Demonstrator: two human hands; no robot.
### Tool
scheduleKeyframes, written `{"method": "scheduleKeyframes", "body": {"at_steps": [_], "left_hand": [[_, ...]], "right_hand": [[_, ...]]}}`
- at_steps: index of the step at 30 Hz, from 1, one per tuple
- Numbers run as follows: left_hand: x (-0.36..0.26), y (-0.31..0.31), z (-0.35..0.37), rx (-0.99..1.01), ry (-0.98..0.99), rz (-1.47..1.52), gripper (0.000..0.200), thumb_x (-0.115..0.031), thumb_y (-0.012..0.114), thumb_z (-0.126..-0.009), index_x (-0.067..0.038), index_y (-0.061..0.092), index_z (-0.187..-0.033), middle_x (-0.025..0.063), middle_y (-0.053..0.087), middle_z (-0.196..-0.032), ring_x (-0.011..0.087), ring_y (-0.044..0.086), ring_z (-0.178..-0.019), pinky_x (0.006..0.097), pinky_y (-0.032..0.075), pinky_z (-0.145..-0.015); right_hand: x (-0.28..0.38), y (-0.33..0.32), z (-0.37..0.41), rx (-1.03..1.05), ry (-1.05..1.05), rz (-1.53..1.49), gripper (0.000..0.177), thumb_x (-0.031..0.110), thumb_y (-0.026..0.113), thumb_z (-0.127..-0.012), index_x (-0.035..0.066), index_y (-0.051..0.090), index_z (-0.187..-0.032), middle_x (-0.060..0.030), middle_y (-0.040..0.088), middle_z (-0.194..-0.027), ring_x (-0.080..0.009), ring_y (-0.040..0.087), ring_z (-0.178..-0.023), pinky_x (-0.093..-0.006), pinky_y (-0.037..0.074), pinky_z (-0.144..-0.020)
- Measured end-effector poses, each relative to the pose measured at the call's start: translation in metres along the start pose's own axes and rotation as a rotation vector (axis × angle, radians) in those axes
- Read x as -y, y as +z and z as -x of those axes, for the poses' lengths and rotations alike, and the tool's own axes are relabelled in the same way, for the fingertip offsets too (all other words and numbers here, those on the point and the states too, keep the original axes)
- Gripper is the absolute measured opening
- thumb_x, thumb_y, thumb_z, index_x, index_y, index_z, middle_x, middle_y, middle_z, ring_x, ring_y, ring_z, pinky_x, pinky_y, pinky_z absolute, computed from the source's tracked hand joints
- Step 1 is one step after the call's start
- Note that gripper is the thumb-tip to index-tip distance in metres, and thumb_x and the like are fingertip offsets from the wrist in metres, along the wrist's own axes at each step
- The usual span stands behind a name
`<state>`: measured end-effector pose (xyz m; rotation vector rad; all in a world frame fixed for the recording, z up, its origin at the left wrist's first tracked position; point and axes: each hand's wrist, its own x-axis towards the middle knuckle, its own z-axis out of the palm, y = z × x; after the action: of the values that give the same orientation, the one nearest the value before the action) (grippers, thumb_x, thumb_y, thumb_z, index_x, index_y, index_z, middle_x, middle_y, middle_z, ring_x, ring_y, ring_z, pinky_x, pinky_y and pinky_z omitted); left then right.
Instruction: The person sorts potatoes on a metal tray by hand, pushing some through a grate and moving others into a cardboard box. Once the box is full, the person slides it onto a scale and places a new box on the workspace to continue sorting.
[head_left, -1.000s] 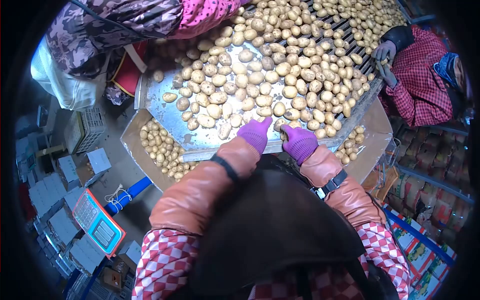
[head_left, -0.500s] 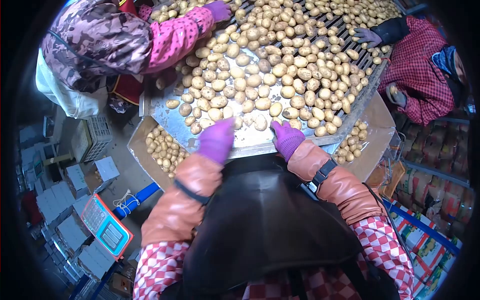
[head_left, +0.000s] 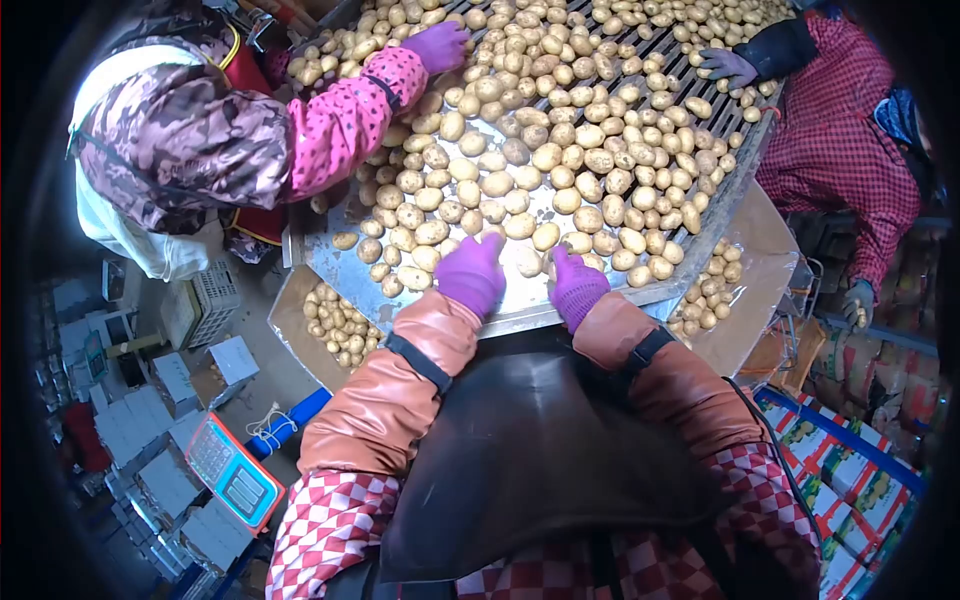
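Observation:
Many potatoes lie on the metal sorting table in front of me. My left hand, in a purple glove, rests low over the table's near edge with its fingers apart beside the nearest potatoes. In a matching glove, my right hand reaches over the same edge, fingers extended next to a potato lying between my hands. Neither hand shows a potato clearly gripped, though the undersides of both are hidden.
A co-worker's gloved hand reaches over the potatoes at upper left. Another co-worker's hand touches potatoes at right; their other hand holds a potato. Boxes of potatoes flank the table below. A scale stands at lower left.
My left hand has moved right, closer to my right hand, which stays nearly in place. The right co-worker's lower arm has swung downward. The view has shifted slightly.

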<state>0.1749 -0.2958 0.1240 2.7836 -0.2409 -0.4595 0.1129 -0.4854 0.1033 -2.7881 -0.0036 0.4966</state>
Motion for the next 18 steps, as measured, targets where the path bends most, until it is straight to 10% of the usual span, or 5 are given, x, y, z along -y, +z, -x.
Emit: {"method": "scheduleKeyframes", "body": {"at_steps": [8, 18], "left_hand": [[0.005, 0.010, -0.075, 0.071, 0.054, -0.142, 0.039, -0.020, 0.073, -0.078, -0.014, 0.057, -0.113, 0.0228, 0.060, -0.109, 0.0423, 0.063, -0.100, 0.0505, 0.053, -0.080], [-0.003, 0.013, -0.070, 0.175, 0.014, -0.044, 0.041, -0.016, 0.053, -0.092, -0.018, 0.044, -0.132, 0.0267, 0.064, -0.107, 0.0445, 0.065, -0.098, 0.0536, 0.052, -0.080]], "right_hand": [[-0.022, -0.002, -0.002, 0.046, -0.139, -0.019, 0.051, 0.025, 0.064, -0.086, 0.013, 0.045, -0.132, -0.0180, 0.065, -0.103, -0.0361, 0.067, -0.089, -0.0495, 0.052, -0.074], [-0.027, -0.014, -0.004, 0.226, -0.292, -0.113, 0.038, 0.023, 0.059, -0.091, 0.014, 0.050, -0.126, -0.0167, 0.065, -0.098, -0.0364, 0.066, -0.088, -0.0486, 0.052, -0.073]]}}
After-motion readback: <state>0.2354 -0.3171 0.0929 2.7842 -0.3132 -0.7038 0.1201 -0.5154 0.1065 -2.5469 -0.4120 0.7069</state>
